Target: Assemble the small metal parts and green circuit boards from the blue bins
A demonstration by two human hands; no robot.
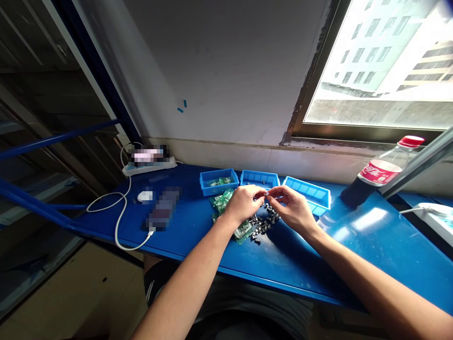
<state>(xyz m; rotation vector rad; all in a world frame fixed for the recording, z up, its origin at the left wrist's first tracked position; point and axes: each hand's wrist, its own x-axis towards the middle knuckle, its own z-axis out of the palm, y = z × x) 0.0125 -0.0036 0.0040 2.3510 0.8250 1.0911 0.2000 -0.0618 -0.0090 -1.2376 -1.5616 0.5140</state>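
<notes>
Two-handed pinch on small part (267, 194): held at fingertips of left hand (242, 203) and right hand (294, 208), near metal bits (261, 228) on surface (191, 219). Likely light, stiff, slippery, easy to drop; grip by opposite edges, without squeezing hard. Can't make out exact shape behind fingers.

On the left of the shiny blue table (191, 222), a long white power strip (155, 167) sits by the wall with a blurry thing (150, 155) on top, and a thin white cable (124, 212) loops down to a dark, flat, blurry slab (164, 208), near a small, round white thing (144, 196). On the right, a clear plastic bottle (378, 172) with a red cap, a red label and dark drink inside is near a slanted grey bar (421, 163). The pale grey wall (226, 71) has two tiny blue strips (180, 110) on it, and tall buildings show through the big window (378, 111).
</notes>
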